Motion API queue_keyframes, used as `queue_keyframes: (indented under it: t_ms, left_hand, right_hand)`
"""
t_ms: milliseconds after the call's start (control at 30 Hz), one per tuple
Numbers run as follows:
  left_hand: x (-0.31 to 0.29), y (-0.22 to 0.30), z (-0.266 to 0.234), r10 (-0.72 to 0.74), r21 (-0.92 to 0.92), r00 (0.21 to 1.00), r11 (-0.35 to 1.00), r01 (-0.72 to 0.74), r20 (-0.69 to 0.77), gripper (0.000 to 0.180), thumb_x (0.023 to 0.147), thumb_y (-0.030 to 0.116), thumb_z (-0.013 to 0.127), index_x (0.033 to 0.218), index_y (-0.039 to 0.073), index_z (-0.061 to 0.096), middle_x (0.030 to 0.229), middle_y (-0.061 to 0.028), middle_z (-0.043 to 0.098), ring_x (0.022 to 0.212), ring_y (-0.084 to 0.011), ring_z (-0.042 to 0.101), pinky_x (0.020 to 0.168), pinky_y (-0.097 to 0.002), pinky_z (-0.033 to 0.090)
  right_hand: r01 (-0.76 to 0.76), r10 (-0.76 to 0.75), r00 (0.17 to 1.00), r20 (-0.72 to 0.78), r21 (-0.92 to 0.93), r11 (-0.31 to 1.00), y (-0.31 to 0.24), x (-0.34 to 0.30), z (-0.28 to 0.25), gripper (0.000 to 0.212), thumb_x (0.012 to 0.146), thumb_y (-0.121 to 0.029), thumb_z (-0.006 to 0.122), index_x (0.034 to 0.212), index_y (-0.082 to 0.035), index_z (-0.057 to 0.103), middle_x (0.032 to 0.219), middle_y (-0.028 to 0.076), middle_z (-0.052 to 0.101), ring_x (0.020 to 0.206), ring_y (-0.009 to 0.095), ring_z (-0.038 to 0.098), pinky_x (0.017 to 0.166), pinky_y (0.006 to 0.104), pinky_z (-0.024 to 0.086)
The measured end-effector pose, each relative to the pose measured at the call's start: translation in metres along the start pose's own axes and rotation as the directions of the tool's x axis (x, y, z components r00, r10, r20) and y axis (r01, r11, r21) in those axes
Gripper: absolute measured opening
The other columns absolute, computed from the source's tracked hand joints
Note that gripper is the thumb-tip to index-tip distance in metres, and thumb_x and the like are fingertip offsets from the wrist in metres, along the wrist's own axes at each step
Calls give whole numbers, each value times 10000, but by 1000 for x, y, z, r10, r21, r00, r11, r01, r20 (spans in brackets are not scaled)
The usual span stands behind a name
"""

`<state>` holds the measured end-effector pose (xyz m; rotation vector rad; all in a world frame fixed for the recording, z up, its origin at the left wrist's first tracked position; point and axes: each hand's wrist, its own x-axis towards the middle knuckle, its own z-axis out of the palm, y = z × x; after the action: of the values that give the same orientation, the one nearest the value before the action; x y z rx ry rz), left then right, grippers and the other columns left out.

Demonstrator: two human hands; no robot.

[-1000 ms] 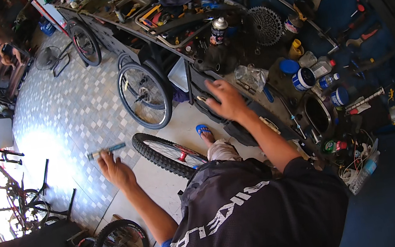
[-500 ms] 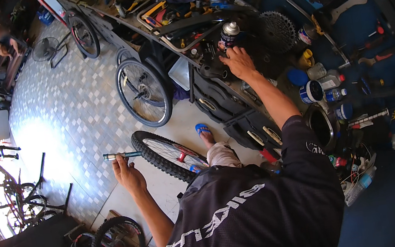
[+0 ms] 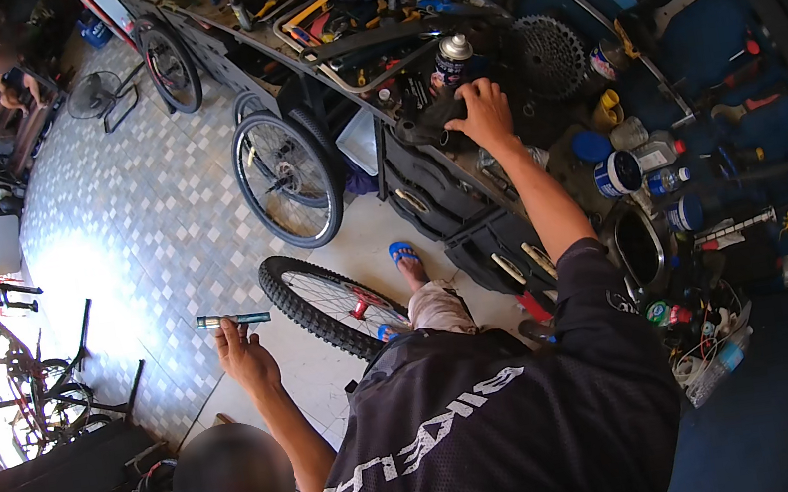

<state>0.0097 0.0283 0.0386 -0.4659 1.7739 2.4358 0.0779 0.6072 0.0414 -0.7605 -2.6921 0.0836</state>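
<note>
My left hand (image 3: 251, 360) is raised over the floor at the left, its fingers closed on a slim teal tube with a silver end (image 3: 251, 317); its exact kind does not show. On the cluttered workbench, my right hand (image 3: 486, 114) has its thumb and fingers curled at a dark, soft-looking thing (image 3: 441, 115), partly hidden by the hand. Just beyond those fingers a spray can (image 3: 454, 51) stands upright. A bicycle wheel with a knobby tyre (image 3: 299, 322) and red hub stands in front of my body, by my sandalled foot.
The bench holds a tray of tools (image 3: 312, 24), a large cassette (image 3: 549, 58), and several jars and bottles (image 3: 617, 172). Tools hang on the blue wall (image 3: 726, 99). Other wheels (image 3: 284, 181) lean below the bench. Bicycles (image 3: 40, 376), a fan (image 3: 94, 95) and a seated person are at the left.
My right hand has drawn slightly back from the spray can, and a dark thing now shows at its fingers. My left hand has shifted a little left with the tube, away from the wheel.
</note>
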Motion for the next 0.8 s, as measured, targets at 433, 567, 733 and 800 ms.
queue_keyframes:
  t_ms: [433,567,733,800]
  left_hand:
    - [-32,0,-9,-25,-60,999,998,23,-38,247,1017,401,733,1085,186,633,1011,61,642,930,-100,524,775,-317,330]
    - [-32,9,-6,30,-89,1000,996,-30,-4,220,1026,377,726,1076,183,634,1000,57,647,923,-98,531,761,-308,333]
    - [-39,6,-23,0,-82,993,997,-10,-117,236,1014,378,741,1083,180,634,991,60,646,920,-104,533,764,-314,344]
    - [-38,-1,-33,-18,-86,992,996,7,-127,243,1009,379,747,1089,180,633,991,61,645,921,-106,533,770,-316,349]
  right_hand:
    - [-83,68,977,-200,-71,994,-8,-3,34,338,953,-455,716,969,-143,844,1258,37,625,1240,305,509,1019,481,416]
    - [-274,280,945,-166,62,960,-17,6,39,157,896,-336,796,946,-195,845,1215,29,598,1267,300,479,1033,503,399]
    - [-356,361,931,-49,97,930,-17,11,22,223,877,-406,828,963,-200,820,1281,58,568,1270,314,478,1066,496,392]
    - [-390,396,918,-35,115,914,-16,10,17,246,871,-421,838,992,-209,815,1293,66,560,1269,317,480,1074,496,393]
